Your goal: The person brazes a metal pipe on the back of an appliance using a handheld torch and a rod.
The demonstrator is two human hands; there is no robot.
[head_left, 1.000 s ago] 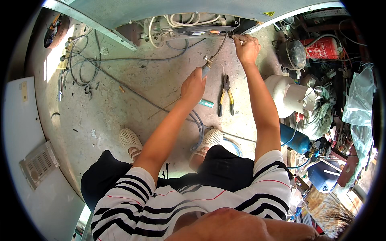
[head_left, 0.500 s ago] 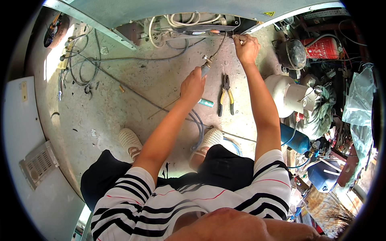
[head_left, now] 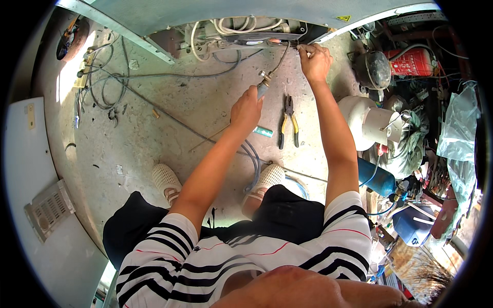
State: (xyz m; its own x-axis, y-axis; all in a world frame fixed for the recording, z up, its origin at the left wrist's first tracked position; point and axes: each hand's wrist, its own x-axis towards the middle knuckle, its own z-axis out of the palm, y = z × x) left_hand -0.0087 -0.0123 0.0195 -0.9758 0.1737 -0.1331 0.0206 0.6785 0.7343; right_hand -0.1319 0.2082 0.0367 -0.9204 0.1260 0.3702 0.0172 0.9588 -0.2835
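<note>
Left hand (head_left: 246,110) wrapped tight round the torch (head_left: 263,88), its neck reaching up to the open base of the cabinet (head_left: 231,13). Right hand (head_left: 315,62) pinched together just beside the torch tip; cannot tell what it grips. Best handled, I judge, with a steady wrist, nozzle aimed clear of right fingers and white cables (head_left: 246,28). Labels: yellow triangle sticker (head_left: 344,18) on cabinet; pale print on red cylinder (head_left: 413,62), too small to read.

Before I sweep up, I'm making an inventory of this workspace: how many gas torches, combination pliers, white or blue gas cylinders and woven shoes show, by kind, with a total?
Gas torch: 1
Combination pliers: 1
Gas cylinders: 2 (white cylinder, blue cylinder)
Woven shoes: 2 (left shoe, right shoe)
Total: 6
</note>
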